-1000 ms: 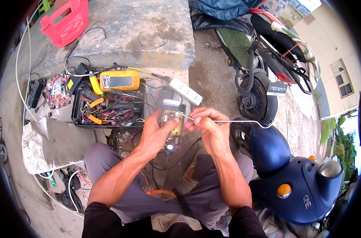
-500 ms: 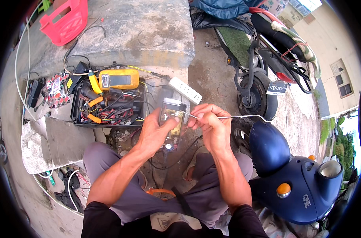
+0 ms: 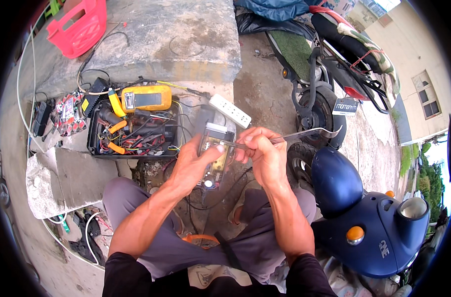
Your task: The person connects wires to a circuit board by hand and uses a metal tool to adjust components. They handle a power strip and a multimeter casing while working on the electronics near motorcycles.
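My left hand [image 3: 189,162] grips an open electronic device, a box-like circuit board unit [image 3: 218,166], with the thumb pressed over its upper part. The unit shows a pale strip at its far end and a round white part near its near end. My right hand [image 3: 265,153] pinches a long thin metal tool [image 3: 307,133], whose bent end sticks out to the right. The tool's other end reaches over the board beside my left thumb; exactly what it touches there is too small to tell.
Left stands a black toolbox [image 3: 93,141] full of tools and wires, with a yellow multimeter [image 3: 148,101] on its far edge. A white power strip [image 3: 230,111] lies beyond the board. A blue scooter [image 3: 369,237] is close on my right; a pink stool [image 3: 81,29] stands far left.
The metal tool has turned in my right fingers, its outer bent end now higher and showing a broader side. My left hand keeps its grip on the circuit board unit.
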Action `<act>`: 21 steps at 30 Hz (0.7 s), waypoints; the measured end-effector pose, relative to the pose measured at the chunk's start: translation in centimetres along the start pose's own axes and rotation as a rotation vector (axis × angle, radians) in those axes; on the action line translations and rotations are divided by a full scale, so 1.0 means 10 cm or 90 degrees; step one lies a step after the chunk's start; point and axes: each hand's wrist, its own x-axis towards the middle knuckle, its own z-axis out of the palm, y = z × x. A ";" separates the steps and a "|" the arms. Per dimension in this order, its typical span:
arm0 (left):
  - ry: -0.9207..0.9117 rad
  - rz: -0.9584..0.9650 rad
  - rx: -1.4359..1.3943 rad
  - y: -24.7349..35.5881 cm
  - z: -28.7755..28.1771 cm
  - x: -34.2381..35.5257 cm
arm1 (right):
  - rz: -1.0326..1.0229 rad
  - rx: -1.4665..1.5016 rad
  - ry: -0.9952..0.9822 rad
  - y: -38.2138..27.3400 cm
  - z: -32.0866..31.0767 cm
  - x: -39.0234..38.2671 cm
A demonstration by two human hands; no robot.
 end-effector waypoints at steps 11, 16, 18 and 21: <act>0.029 -0.032 -0.040 -0.05 0.02 0.03 | -0.026 -0.129 0.021 -0.01 0.04 -0.03; 0.038 -0.028 -0.020 -0.07 0.02 0.03 | -0.023 -0.139 0.020 -0.01 0.05 -0.02; 0.042 -0.045 -0.029 -0.03 0.04 0.01 | -0.021 -0.133 0.018 -0.01 0.05 -0.02; 0.049 -0.058 -0.029 0.02 0.07 -0.01 | -0.034 -0.141 0.021 0.00 0.06 -0.03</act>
